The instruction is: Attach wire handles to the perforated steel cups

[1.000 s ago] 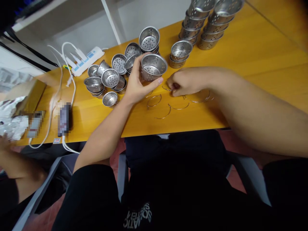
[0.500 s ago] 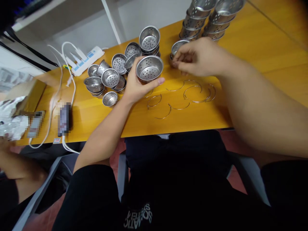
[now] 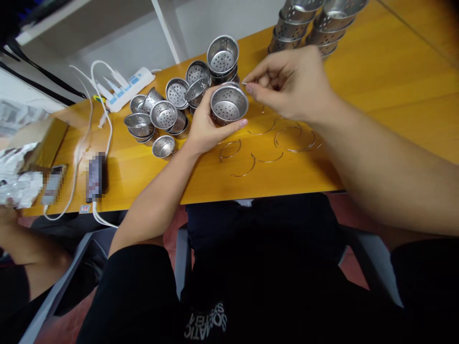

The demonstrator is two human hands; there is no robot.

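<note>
My left hand (image 3: pixel 204 125) grips a perforated steel strainer cup (image 3: pixel 228 103) just above the yellow table (image 3: pixel 387 95), its mouth tilted toward me. My right hand (image 3: pixel 292 83) is pinched on a thin wire handle (image 3: pixel 244 84), whose end sits at the cup's right rim. Several more curved wire handles (image 3: pixel 283 138) lie on the table under and in front of my right hand. A loose heap of the same cups (image 3: pixel 168 112) sits to the left of the held one.
Two tall stacks of nested cups (image 3: pixel 311 24) stand at the back right. A white power strip (image 3: pixel 125 88) with cables lies at the back left, and a dark adapter (image 3: pixel 96 177) near the front edge. Another person's arm (image 3: pixel 25 248) and crumpled foil (image 3: pixel 17 177) are at far left.
My right hand picked a wire handle off the table, lifted it up and back, then brought it left to the cup's rim. The left hand tilted and slightly raised the cup.
</note>
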